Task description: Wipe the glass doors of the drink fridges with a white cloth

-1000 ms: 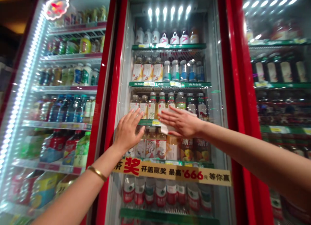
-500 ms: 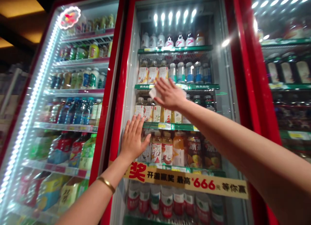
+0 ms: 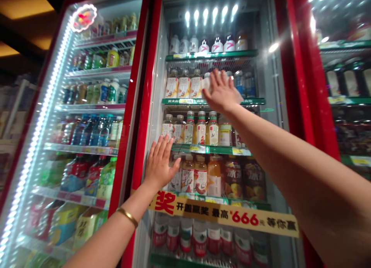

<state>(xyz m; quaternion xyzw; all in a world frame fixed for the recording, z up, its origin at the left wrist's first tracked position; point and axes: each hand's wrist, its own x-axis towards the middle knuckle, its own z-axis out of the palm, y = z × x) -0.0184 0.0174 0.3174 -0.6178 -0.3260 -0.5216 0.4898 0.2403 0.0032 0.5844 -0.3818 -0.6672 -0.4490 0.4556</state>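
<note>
My right hand (image 3: 222, 91) lies flat over a white cloth (image 3: 236, 93), pressing it to the glass door (image 3: 272, 152) of the middle fridge. The cloth shows past both sides of the hand, in front of the second shelf of bottles; its kind, paper or fabric, I cannot tell. Lower and to the left, my left hand (image 3: 160, 161) rests open on the same door near its left edge, fingers spread, holding nothing. A gold bracelet (image 3: 127, 217) circles the left wrist. Behind the glass, several bottles (image 3: 199, 171) stand in rows on green-edged shelves.
A yellow banner (image 3: 223, 214) with red and black characters runs across the door below my hands. The door's red frame (image 3: 145, 117) rises at left. Another lit drinks fridge (image 3: 84, 148) stands left, and a third fridge (image 3: 344, 102) stands right.
My right hand has slid up and to the right across the glass with the white cloth, uncovering bottles on the third shelf. My left hand stays in place.
</note>
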